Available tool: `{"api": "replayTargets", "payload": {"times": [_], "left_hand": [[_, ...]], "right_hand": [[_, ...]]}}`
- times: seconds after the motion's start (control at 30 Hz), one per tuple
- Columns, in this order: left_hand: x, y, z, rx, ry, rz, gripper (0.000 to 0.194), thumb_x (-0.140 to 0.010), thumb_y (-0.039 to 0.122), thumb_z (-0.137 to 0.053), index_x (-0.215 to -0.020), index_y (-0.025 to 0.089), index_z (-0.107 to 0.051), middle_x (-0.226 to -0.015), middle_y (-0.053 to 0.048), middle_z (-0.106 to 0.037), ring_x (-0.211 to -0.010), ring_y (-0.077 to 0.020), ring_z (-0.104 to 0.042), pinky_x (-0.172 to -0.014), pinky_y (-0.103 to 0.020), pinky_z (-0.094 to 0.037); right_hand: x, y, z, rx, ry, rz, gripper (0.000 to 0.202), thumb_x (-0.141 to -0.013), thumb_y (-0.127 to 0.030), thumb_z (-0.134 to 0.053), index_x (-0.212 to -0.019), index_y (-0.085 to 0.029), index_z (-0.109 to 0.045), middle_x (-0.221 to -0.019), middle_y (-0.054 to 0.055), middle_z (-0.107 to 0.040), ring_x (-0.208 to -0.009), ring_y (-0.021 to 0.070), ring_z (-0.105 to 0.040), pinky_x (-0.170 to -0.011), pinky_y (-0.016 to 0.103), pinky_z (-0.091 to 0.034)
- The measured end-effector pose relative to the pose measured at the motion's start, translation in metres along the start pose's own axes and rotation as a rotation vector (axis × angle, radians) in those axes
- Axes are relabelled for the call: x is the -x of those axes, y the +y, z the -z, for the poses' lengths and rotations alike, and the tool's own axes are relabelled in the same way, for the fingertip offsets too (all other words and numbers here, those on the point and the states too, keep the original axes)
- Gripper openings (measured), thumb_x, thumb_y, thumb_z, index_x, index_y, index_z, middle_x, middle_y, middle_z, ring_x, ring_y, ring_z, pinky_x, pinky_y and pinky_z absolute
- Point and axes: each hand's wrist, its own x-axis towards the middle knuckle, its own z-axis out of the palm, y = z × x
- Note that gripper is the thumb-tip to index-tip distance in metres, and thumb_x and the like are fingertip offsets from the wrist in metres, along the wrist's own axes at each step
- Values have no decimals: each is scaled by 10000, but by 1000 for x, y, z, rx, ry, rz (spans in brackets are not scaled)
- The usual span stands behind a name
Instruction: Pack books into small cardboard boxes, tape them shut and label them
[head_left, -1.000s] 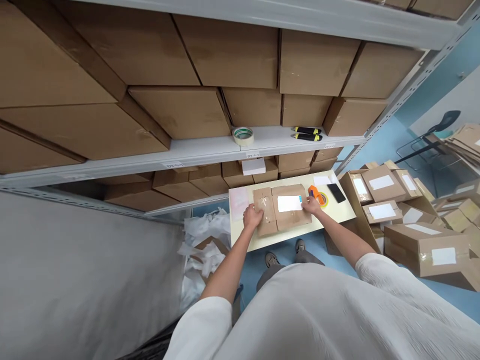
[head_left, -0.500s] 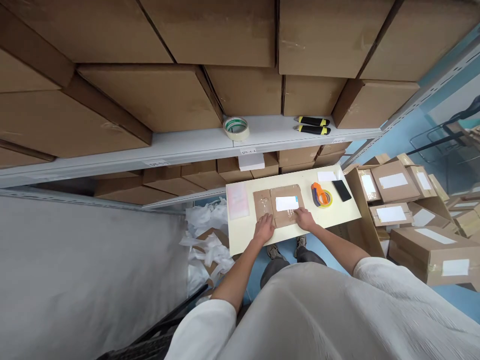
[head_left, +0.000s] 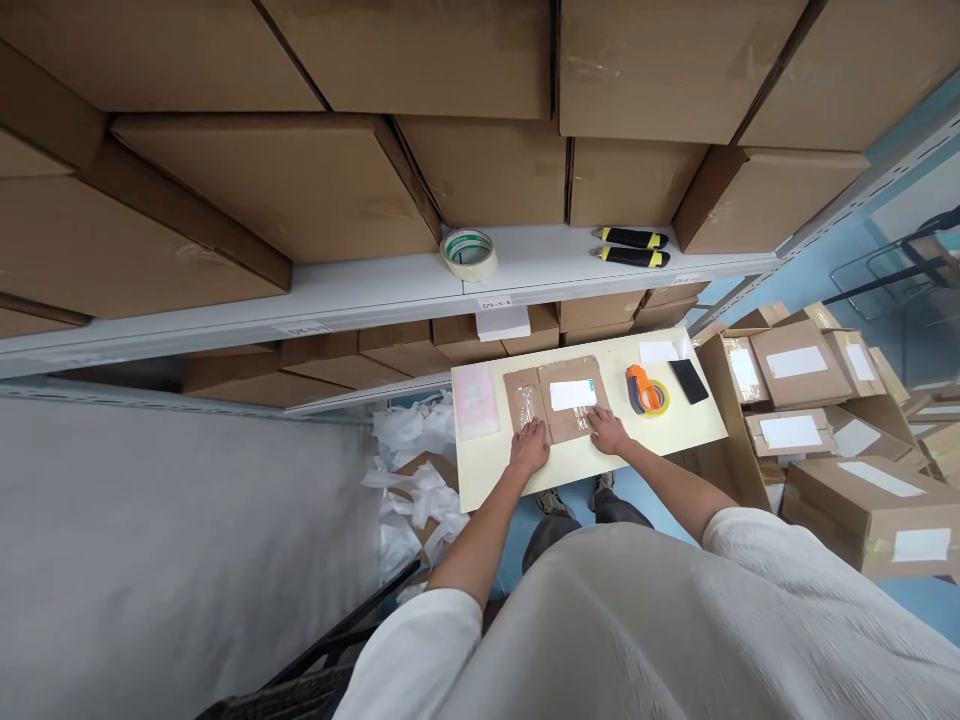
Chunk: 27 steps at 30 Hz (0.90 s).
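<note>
A flattened brown cardboard piece (head_left: 562, 420) lies on the cream table (head_left: 487, 480), with shiny clear tape on its left part and near its front. A white label (head_left: 572, 394) with a small blue corner is stuck on its right part. My left hand (head_left: 531, 447) rests on the cardboard's front left edge, fingers stretched forward. At the front right, my right hand (head_left: 608, 431) touches the cardboard just below the label, its fingers extended. Right of the cardboard sits an orange tape dispenser (head_left: 640, 388) beside a yellow tape roll (head_left: 659, 398).
Left on the table is a pinkish-white packet (head_left: 477, 402); at right are white paper (head_left: 658, 351) and a black flat object (head_left: 688, 381). The shelf holds a tape roll (head_left: 469, 255) and two cutters (head_left: 632, 248). Labelled boxes (head_left: 847, 505) stand right, white wrapping (head_left: 416, 440) left.
The cardboard has slid slightly away from me, and its front edge sits farther from the table's front edge. Both hands remain on it. The camera view has shifted a little.
</note>
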Motion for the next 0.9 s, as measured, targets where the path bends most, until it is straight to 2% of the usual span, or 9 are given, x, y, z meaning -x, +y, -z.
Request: {"api": "replayTargets", "payload": {"times": [0.13,0.23,0.3,0.43,0.63,0.77,0.9], "left_hand": [[-3,-7,7,119,65,-33,627,-904,183,-617,-1528,166,-562,-1708,-202,-451,-1603,-349,-405,-1318,-499,-316],[-14,-13,22,216,166,-35,589,-882,177,-622,-1470,148,-609,-1671,-205,-486,-1598,-343,-411,-1327,-472,-314],[-25,-14,35,271,219,43,576,-875,186,-621,-1449,144,-615,-1654,-211,-494,-1581,-349,-430,-1310,-475,-336],[-45,-14,52,385,267,237,529,-838,203,-650,-1365,152,-654,-1585,-211,-550,-1434,-353,-581,-1202,-440,-443],[-57,-13,53,552,302,367,511,-774,223,-722,-1280,164,-687,-1544,-190,-594,-1368,-325,-623,-1138,-381,-464],[-59,-16,54,571,292,450,500,-748,259,-785,-1230,198,-668,-1449,-172,-662,-1387,-345,-606,-1128,-403,-462],[-56,-19,60,568,318,558,635,-739,332,-858,-1290,211,-567,-1349,-163,-682,-1319,-349,-643,-1076,-431,-504]], "right_hand": [[-11,-2,11,-46,25,-35,536,-957,-228,-590,-1492,-260,-618,-1644,146,-471,-1490,352,-462,-1209,530,-407],[-27,-2,27,-95,100,-116,535,-949,-229,-595,-1482,-251,-621,-1639,141,-455,-1459,348,-488,-1193,498,-427],[-39,-2,37,-124,126,-181,557,-936,-241,-615,-1493,-237,-604,-1645,149,-434,-1451,348,-491,-1192,486,-430],[-58,-3,49,-141,99,-263,559,-921,-272,-654,-1475,-221,-601,-1577,163,-476,-1409,348,-524,-1180,479,-442],[-74,0,47,-246,104,-341,486,-885,-326,-672,-1365,-251,-653,-1411,126,-593,-1297,319,-596,-1071,432,-518],[-77,4,47,-310,146,-363,417,-846,-287,-677,-1262,-254,-673,-1386,107,-616,-1260,295,-630,-1058,402,-522],[-74,6,55,-375,218,-439,511,-825,-232,-682,-1330,-215,-601,-1412,158,-602,-1257,310,-641,-1052,398,-525]]}}
